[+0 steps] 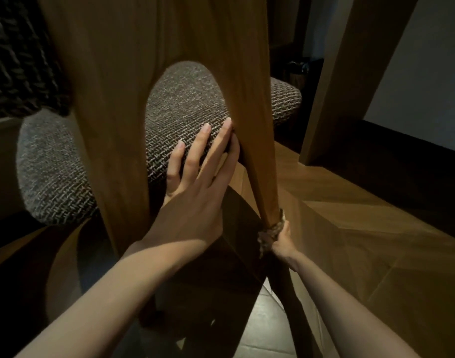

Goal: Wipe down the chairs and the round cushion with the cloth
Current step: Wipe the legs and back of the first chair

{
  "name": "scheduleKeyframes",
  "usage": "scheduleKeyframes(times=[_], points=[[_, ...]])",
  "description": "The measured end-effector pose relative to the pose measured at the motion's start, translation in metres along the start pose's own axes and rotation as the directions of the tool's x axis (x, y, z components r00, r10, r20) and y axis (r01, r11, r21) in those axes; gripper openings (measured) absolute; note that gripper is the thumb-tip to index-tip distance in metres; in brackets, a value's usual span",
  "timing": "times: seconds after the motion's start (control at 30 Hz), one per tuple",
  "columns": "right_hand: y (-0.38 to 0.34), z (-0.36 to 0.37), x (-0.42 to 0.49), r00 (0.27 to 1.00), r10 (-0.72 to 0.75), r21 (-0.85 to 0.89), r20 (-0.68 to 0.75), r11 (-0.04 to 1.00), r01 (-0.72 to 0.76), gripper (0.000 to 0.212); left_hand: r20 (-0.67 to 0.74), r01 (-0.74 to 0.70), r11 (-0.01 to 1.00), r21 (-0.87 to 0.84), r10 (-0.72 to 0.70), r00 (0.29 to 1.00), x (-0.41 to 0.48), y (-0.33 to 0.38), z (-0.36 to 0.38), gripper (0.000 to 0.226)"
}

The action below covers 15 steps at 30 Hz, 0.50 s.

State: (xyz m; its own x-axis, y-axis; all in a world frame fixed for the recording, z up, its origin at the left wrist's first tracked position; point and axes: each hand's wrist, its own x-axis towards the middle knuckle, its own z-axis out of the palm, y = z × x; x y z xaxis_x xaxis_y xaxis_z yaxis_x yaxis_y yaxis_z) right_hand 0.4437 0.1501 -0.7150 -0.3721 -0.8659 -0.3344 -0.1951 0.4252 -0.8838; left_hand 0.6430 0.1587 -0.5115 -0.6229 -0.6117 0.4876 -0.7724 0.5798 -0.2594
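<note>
Steadies seat (185,109) under flat, spread left hand (195,187); clamps cloth (269,233) round leg (257,151) beside it in curled right hand (281,241), for wiping.

One wooden chair (133,73). One woven seat cushion (185,104), under left hand (195,182). One cloth (271,229), gripped in right hand (283,241). Two hands. One wooden post (350,73), beyond right hand. One dark knitted item (19,68), far left of left hand.

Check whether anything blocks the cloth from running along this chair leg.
Downward, nothing visible. The right hand grips the cloth straight round the chair leg. Upward, the left hand lies flat on the seat cushion, its fingers against the same leg, in the cloth's path.
</note>
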Motion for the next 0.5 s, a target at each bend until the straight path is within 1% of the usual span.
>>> scheduleKeyframes(times=[0.03, 0.17, 0.3, 0.37, 0.43, 0.5], points=[[0.003, 0.002, 0.0, 0.999, 0.034, 0.052, -0.004, 0.998, -0.034, 0.082, -0.001, -0.004, 1.0, -0.006, 0.004, 1.0, 0.0, 0.0, 0.0, 0.089], [0.007, 0.007, 0.0, 0.993, 0.117, 0.151, -0.022, 0.982, -0.113, 0.08, -0.022, -0.007, 1.0, 0.014, 0.007, 1.0, 0.001, -0.002, 0.0, 0.091], [-0.018, 0.007, -0.01, 0.994, 0.096, 0.23, -0.045, 0.97, -0.084, 0.082, -0.031, 0.003, 1.0, 0.015, -0.002, 1.0, 0.001, -0.003, 0.002, 0.085], [-0.037, 0.007, -0.02, 0.995, 0.02, 0.217, -0.095, 0.976, 0.001, 0.077, -0.018, 0.01, 1.0, 0.014, -0.009, 1.0, 0.003, -0.001, 0.003, 0.083], [-0.057, 0.004, -0.034, 0.989, -0.083, 0.127, -0.126, 0.987, 0.099, 0.072, -0.009, 0.029, 0.999, 0.032, -0.028, 1.0, 0.003, 0.0, 0.003, 0.081], [-0.079, -0.004, -0.048, 0.963, -0.218, 0.008, -0.156, 0.975, 0.222, 0.071, 0.002, 0.048, 0.998, 0.03, -0.048, 0.999, 0.002, 0.0, 0.001, 0.08]])
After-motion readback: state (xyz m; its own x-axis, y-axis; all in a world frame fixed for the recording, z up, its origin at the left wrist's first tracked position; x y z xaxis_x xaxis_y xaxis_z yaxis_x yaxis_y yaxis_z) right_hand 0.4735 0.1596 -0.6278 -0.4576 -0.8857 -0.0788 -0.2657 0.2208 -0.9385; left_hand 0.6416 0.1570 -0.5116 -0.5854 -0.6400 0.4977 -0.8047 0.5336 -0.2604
